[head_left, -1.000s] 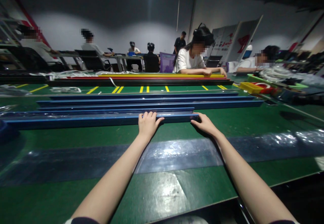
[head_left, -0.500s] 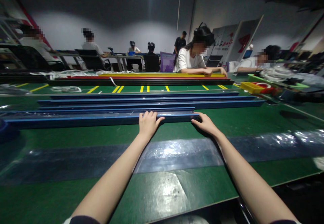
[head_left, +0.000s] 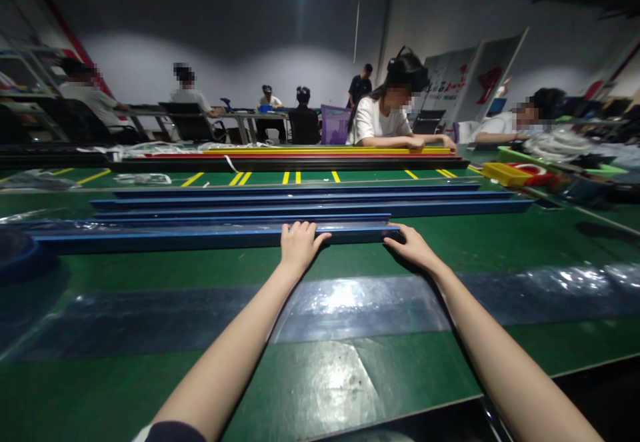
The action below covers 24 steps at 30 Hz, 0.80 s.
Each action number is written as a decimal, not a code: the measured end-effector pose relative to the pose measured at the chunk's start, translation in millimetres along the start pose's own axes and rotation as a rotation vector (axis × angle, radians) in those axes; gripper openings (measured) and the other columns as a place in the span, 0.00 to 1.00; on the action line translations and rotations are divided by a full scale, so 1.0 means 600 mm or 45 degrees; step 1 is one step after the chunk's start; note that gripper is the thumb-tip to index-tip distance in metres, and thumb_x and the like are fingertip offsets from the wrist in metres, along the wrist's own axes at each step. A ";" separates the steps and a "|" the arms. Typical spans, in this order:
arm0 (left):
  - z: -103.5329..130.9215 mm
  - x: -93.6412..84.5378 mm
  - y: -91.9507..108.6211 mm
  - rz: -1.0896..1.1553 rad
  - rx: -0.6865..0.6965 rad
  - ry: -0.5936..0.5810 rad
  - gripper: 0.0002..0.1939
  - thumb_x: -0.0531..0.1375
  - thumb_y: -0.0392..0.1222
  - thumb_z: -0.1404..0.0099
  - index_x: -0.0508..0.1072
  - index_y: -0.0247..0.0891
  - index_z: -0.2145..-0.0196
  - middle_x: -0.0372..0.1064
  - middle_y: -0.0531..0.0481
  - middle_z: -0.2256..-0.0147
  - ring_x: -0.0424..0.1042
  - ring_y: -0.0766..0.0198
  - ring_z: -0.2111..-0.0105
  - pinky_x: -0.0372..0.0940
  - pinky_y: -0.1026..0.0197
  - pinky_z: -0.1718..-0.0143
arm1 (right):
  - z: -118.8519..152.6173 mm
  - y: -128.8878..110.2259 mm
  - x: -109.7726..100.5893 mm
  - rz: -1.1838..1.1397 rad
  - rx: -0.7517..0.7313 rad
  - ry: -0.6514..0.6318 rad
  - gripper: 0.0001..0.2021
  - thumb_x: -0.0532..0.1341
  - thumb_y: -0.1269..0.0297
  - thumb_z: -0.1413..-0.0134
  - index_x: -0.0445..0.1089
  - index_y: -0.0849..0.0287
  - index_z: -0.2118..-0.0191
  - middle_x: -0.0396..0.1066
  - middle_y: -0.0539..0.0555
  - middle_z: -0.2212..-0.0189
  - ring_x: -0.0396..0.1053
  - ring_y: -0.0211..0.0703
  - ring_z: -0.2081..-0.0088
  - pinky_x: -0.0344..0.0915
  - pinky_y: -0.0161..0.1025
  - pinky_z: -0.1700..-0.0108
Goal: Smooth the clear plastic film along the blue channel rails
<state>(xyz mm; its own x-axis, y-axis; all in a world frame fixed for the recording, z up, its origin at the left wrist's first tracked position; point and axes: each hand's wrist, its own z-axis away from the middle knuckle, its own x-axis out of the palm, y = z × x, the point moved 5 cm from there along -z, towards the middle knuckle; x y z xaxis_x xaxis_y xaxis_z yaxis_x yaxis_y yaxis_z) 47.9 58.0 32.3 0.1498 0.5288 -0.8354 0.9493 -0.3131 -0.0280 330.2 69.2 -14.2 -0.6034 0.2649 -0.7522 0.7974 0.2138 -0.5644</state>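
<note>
A straight, smooth blue channel (head_left: 175,242) lies on the green table (head_left: 425,375) (a glossy clear strip (head_left: 350,312) nearer); the left grip (head_left: 300,249) clasps its near wall, the right grip (head_left: 413,249) its right end. Both hold as before; the view has swung slightly left.

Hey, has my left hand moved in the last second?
No, neither way that shows: measured against the yellow stripes on the green table, your left hand keeps its place; only the whole view shifted.

Your blue channel (head_left: 175,242) looks smooth and glossy; on its near side, shiny clear plastic film (head_left: 360,305) crosses the smooth green tabletop (head_left: 285,389).
</note>
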 end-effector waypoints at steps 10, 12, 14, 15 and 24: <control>-0.021 -0.001 0.001 -0.023 0.229 -0.233 0.20 0.47 0.56 0.34 0.70 0.39 0.62 0.73 0.48 0.63 0.69 0.59 0.61 0.56 0.60 0.64 | -0.001 -0.002 0.004 -0.011 0.000 -0.007 0.23 0.58 0.54 0.52 0.65 0.57 0.49 0.68 0.59 0.52 0.63 0.49 0.49 0.58 0.51 0.47; -0.023 -0.001 0.003 -0.035 0.291 -0.268 0.19 0.47 0.55 0.34 0.69 0.40 0.61 0.72 0.48 0.61 0.69 0.60 0.61 0.57 0.61 0.65 | -0.002 -0.003 0.002 -0.025 0.003 -0.019 0.23 0.58 0.53 0.51 0.65 0.57 0.50 0.68 0.59 0.53 0.64 0.49 0.49 0.58 0.50 0.47; -0.024 -0.001 0.003 -0.047 0.327 -0.283 0.19 0.47 0.55 0.34 0.69 0.39 0.61 0.71 0.48 0.61 0.69 0.60 0.61 0.58 0.62 0.66 | -0.002 -0.004 -0.001 -0.053 0.009 -0.025 0.22 0.57 0.53 0.51 0.65 0.57 0.51 0.69 0.59 0.53 0.65 0.48 0.51 0.59 0.48 0.48; -0.025 -0.001 0.003 -0.050 0.337 -0.286 0.20 0.47 0.55 0.34 0.69 0.39 0.62 0.71 0.48 0.62 0.69 0.60 0.61 0.58 0.62 0.66 | -0.003 -0.005 -0.003 -0.066 0.010 -0.015 0.22 0.57 0.52 0.50 0.65 0.57 0.51 0.69 0.59 0.53 0.65 0.47 0.51 0.59 0.48 0.48; -0.023 0.007 0.004 -0.056 0.338 -0.221 0.20 0.46 0.55 0.33 0.69 0.39 0.65 0.69 0.48 0.63 0.67 0.61 0.62 0.57 0.63 0.67 | -0.010 -0.084 -0.007 0.097 -0.313 0.083 0.13 0.56 0.55 0.47 0.67 0.56 0.60 0.69 0.55 0.61 0.64 0.46 0.57 0.60 0.43 0.54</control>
<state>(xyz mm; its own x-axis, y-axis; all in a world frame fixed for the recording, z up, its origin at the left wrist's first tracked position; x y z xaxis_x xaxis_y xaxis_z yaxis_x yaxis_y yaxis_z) 54.5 70.1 36.4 0.0393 0.4111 -0.9108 0.8453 -0.4998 -0.1891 292.3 62.8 19.3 -0.5475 0.3473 -0.7614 0.8187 0.4107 -0.4013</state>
